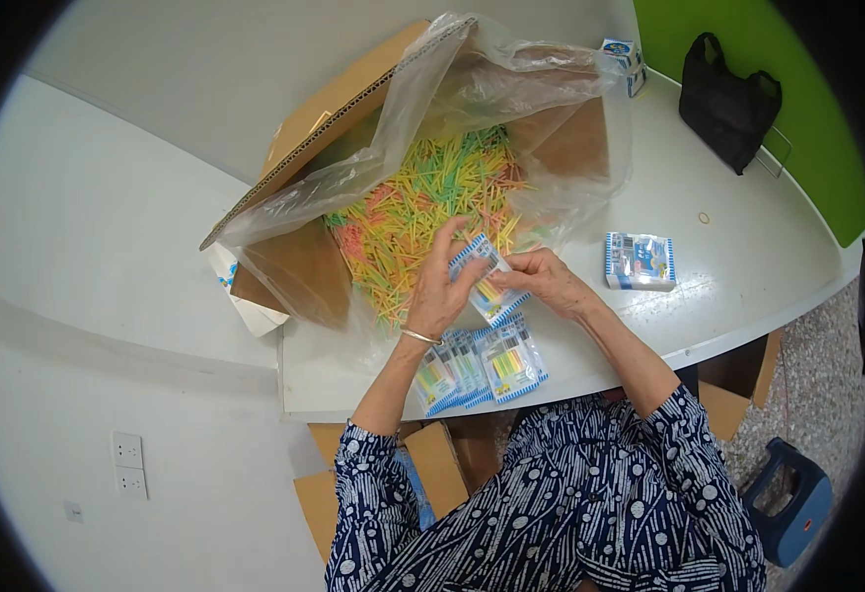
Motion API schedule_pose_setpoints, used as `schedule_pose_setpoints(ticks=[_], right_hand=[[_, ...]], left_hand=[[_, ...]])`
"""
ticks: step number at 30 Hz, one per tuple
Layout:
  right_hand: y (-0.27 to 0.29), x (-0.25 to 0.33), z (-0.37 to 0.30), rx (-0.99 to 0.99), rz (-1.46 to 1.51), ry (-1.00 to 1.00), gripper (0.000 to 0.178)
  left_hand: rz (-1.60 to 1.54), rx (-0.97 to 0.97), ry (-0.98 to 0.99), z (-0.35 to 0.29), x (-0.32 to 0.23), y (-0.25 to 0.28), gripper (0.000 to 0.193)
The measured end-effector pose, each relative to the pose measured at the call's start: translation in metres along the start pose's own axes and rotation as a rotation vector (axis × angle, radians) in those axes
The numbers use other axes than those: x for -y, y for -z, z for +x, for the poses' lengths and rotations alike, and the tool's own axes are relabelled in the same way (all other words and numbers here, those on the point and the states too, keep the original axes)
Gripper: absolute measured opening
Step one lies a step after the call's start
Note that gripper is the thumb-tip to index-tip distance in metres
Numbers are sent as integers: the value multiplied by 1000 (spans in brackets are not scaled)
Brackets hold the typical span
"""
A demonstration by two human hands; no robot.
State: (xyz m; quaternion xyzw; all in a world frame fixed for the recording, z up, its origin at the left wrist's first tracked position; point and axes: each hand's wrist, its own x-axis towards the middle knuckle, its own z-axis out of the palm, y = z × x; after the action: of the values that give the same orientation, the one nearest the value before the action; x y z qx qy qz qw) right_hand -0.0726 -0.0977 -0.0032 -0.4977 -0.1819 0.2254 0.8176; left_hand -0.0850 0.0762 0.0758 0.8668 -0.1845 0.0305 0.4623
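Between my hands is a small clear plastic packet (494,308) with blue-and-white striped ends, held tilted, and some yellow and pink sticks show inside it. My left hand (434,294) grips its left side with thumb and fingers. On the other side, my right hand (551,283) pinches the packet near its upper right edge. Just below lie several similar filled packets (511,361), overlapping at the table's front edge. Beyond my hands, a heap of thin yellow, green and pink sticks (432,192) fills a cardboard box (306,271) lined with clear plastic.
A stack of flat blue-and-white packets (639,261) sits to the right on the white table (738,261). Farther back are a small blue-and-white box (625,61), a black bag (726,104) and a rubber band (704,218). A dark blue stool (797,503) stands on the floor.
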Motion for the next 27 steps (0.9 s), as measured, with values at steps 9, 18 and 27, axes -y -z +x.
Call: schedule_pose_setpoints(ticks=[9, 18, 27], right_hand=[[1, 0, -7, -2, -106, -36, 22], [-4, -2, -8, -13, -39, -55, 24], [-2, 2, -20, 75, -171, -104, 31]], left_hand=[[-183, 72, 19, -3, 20, -2, 34], [-270, 76, 19, -2, 6, -5, 39], [-271, 156, 148, -4, 8, -7, 39]])
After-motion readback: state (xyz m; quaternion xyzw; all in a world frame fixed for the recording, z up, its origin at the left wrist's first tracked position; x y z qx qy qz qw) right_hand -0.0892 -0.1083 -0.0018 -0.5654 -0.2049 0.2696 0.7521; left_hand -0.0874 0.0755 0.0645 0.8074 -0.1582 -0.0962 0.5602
